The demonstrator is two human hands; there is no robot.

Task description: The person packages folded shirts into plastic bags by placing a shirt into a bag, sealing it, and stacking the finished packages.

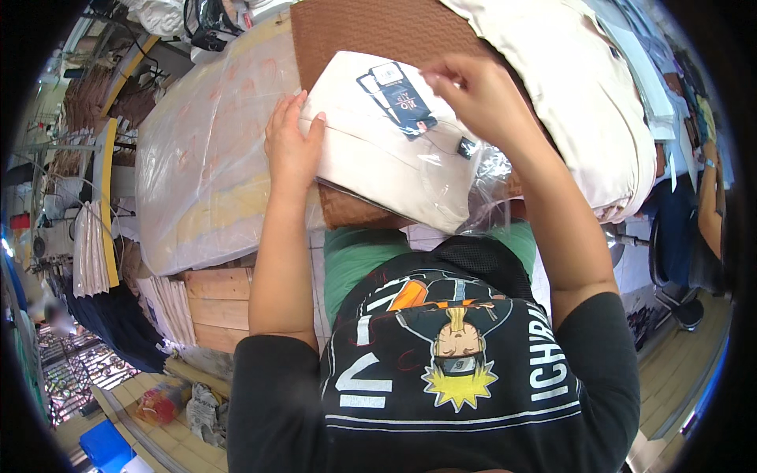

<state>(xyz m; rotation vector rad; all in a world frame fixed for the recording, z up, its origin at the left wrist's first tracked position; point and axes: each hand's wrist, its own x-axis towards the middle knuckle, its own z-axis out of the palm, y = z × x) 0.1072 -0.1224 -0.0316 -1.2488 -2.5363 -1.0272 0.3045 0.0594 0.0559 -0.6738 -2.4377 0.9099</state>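
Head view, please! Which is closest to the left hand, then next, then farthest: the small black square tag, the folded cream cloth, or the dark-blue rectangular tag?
1. Folded cream cloth: touching the left hand, at its right side.
2. Dark-blue rectangular tag: on the cloth, right of that hand.
3. Small black square tag: farthest right, near the cloth's right edge.

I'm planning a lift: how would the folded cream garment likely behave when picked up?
The cream garment would probably flop, being folded cloth. The shiny clear plastic at its lower right may feel slippery. The dark tag lying on top might shift.
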